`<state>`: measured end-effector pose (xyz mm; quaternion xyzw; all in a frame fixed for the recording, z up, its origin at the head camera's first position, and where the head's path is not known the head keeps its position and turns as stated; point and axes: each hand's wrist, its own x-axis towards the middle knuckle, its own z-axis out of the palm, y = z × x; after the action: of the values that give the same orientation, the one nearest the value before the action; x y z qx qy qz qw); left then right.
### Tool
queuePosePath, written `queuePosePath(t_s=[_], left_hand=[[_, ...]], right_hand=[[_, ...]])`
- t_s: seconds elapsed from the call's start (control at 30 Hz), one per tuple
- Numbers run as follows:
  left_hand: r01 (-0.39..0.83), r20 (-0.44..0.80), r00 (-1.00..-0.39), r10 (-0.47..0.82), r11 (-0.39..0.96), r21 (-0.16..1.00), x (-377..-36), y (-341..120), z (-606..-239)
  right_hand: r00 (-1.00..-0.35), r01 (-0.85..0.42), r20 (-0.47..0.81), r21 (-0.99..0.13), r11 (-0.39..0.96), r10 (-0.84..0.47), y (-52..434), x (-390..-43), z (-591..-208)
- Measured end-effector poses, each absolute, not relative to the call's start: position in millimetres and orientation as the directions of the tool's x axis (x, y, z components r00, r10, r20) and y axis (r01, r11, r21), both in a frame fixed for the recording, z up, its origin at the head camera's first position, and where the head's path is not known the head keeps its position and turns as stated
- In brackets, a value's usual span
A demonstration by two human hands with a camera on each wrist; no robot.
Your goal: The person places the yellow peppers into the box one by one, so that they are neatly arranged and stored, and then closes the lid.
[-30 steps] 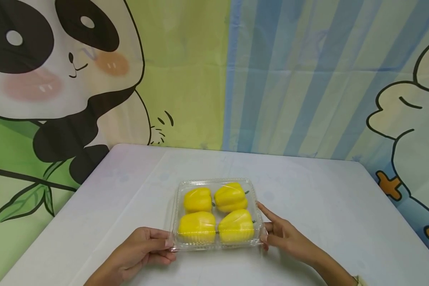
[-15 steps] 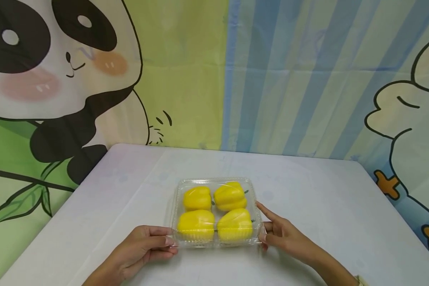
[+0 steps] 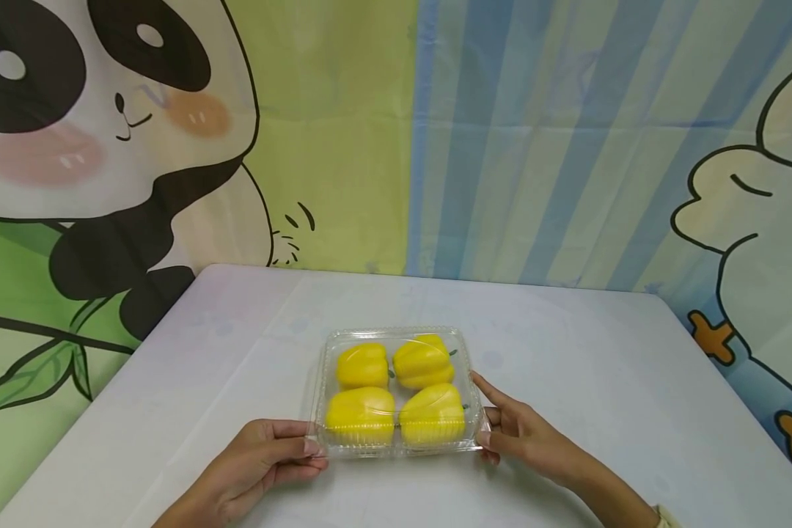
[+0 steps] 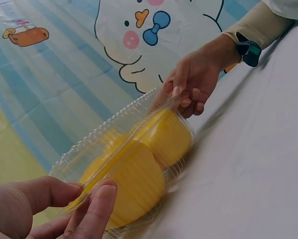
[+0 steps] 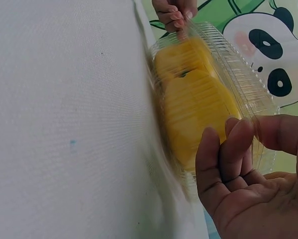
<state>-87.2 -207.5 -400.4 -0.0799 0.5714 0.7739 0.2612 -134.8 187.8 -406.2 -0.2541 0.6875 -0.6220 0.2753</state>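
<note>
A clear plastic clamshell box [image 3: 396,449] with its lid down holds several yellow bell peppers [image 3: 360,415], two in front and two behind. My left hand [image 3: 264,458] pinches the rim at the box's front left corner between thumb and fingers. At the front right corner my right hand [image 3: 524,440] pinches the rim, its index finger reaching along the right side. In the left wrist view the thumb and a finger [image 4: 101,204] press on the lid's edge. The right wrist view shows the right fingers [image 5: 233,149] curled at the rim.
The box is on or just above a white-covered table [image 3: 567,352]; I cannot tell which. Behind the table hangs a printed curtain [image 3: 343,132] with a panda and stripes. A dark band [image 4: 249,50] is on the right wrist.
Both hands keep their hold on the box, which has barely shifted. The whole head view has drifted slightly left.
</note>
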Motion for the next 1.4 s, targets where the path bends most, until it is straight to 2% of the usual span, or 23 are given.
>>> queuePosePath(t_s=[0.4,0.6,1.0,1.4], left_hand=[[-0.49,-0.431,-0.86,0.272,-0.206,0.847,-83,-204,-399],[-0.493,-0.432,-0.856,0.285,-0.195,0.848,-82,-204,-400],[-0.537,-0.458,-0.833,0.31,-0.253,0.805,-81,-208,-406],[-0.521,-0.428,-0.846,0.319,-0.323,0.79,-78,-210,-411]], right_hand=[[-0.682,-0.023,-0.008,-0.999,0.032,-0.732,188,-134,-409],[-0.684,0.002,-0.044,-0.998,0.059,-0.728,188,-134,-407],[-0.686,0.022,-0.039,-0.999,0.033,-0.726,189,-135,-408],[-0.682,-0.005,-0.022,-0.999,0.034,-0.731,189,-136,-408]])
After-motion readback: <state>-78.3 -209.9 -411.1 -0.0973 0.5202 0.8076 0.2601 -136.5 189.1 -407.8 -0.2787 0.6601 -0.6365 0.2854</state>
